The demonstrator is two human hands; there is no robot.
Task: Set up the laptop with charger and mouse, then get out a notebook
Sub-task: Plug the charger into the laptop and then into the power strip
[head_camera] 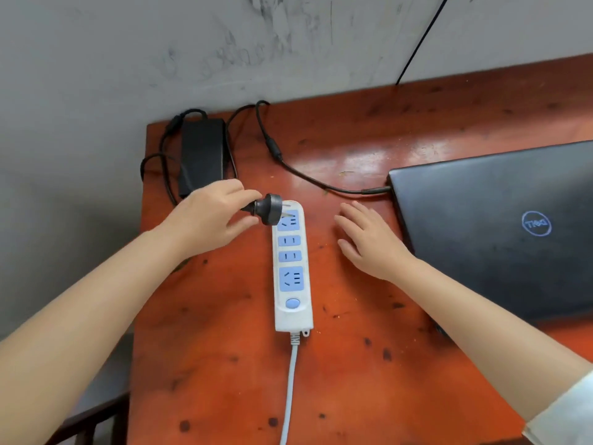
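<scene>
My left hand [213, 215] grips the black charger plug [270, 209], whose prongs hang just above the far socket of a white and blue power strip [292, 268]. The black charger brick [201, 154] lies at the table's far left corner. Its cable [308, 178] runs across to the left side of a closed black laptop [500, 232] on the right. My right hand [369, 240] lies flat and open on the table between the strip and the laptop, holding nothing. No mouse or notebook is in view.
The red-brown wooden table [224, 364] stands against a grey wall. The strip's white cord [290, 390] runs toward the near edge. A thin black cable [420, 40] goes up the wall at the back right. A dark chair part [83, 422] shows at bottom left.
</scene>
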